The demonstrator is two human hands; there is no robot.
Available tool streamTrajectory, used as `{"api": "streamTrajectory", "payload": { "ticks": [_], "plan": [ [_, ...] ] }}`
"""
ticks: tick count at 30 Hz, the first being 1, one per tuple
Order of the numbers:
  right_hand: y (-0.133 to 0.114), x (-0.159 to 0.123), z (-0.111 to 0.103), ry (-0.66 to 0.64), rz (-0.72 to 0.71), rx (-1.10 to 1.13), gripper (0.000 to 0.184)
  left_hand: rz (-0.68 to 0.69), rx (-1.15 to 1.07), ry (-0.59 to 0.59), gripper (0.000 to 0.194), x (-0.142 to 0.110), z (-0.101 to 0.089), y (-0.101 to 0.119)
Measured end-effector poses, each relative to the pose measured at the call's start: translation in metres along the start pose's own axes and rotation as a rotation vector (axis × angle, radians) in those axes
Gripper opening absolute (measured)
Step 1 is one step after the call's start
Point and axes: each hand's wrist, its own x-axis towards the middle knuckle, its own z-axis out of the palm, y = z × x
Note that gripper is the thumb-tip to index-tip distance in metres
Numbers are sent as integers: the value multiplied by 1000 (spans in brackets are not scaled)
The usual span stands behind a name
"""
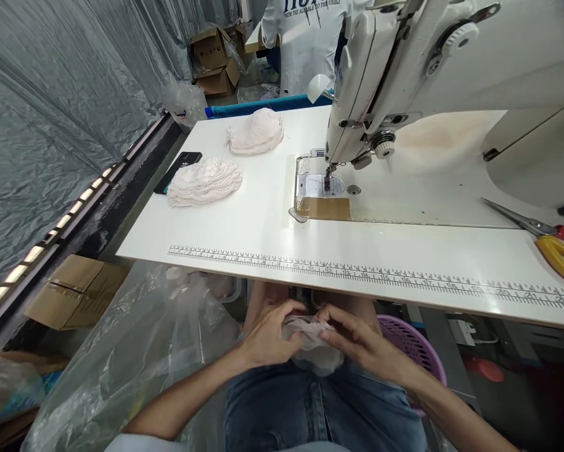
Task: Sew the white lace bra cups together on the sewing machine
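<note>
Above my lap, below the table's front edge, both hands hold a small gathered piece of sheer whitish fabric [318,353]. My left hand [276,334] pinches its left side between thumb and fingers. On the opposite side, my right hand [352,334] grips the upper right edge. What shape the piece has is hard to tell, as it is bunched up. On the sewing table [263,235] lie a stack of cream lace pieces [205,183] and a second pale fabric pile [256,133]. The sewing machine [357,94] stands ahead to the right, with its presser foot [327,182] over the needle plate.
Scissors [540,229] with red and yellow handles lie at the table's right. A dark phone [180,168] sits partly under the lace stack. Clear plastic sheeting [169,351] hangs at left; a purple basket [416,345] stands at right. Another person [307,47] is beyond the table.
</note>
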Motion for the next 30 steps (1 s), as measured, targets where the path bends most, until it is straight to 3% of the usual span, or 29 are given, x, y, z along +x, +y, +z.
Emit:
{"api": "streamTrajectory", "payload": {
  "ticks": [2,5,9,11,13,16,19,22,26,30],
  "plan": [
    [-1,-3,-3,23,50,16,24,-36,40,20,29,-1,1,0],
    [-1,-4,-2,40,82,4,25,-37,28,86,36,-6,2,3],
    [-3,-2,3,-3,53,-41,24,74,4,65,53,-8,7,12],
    [-4,-2,2,-16,30,-66,23,29,30,55,47,-5,9,12],
    [-4,-4,-2,-25,23,-46,22,-75,-31,15,39,-1,7,9],
    [-1,-7,-8,-19,51,57,23,-212,-320,-107,35,1,-3,6],
    [1,-6,-9,-19,60,134,23,-221,-562,-249,29,0,-10,7],
    [1,-5,-7,-29,57,159,25,-193,-519,-294,35,-1,-11,8],
    [4,-6,-8,-26,88,188,27,-223,-509,-304,23,0,-10,6],
    [10,-9,-11,-13,123,201,33,-126,-562,-332,27,1,-14,6]
  ]
}}
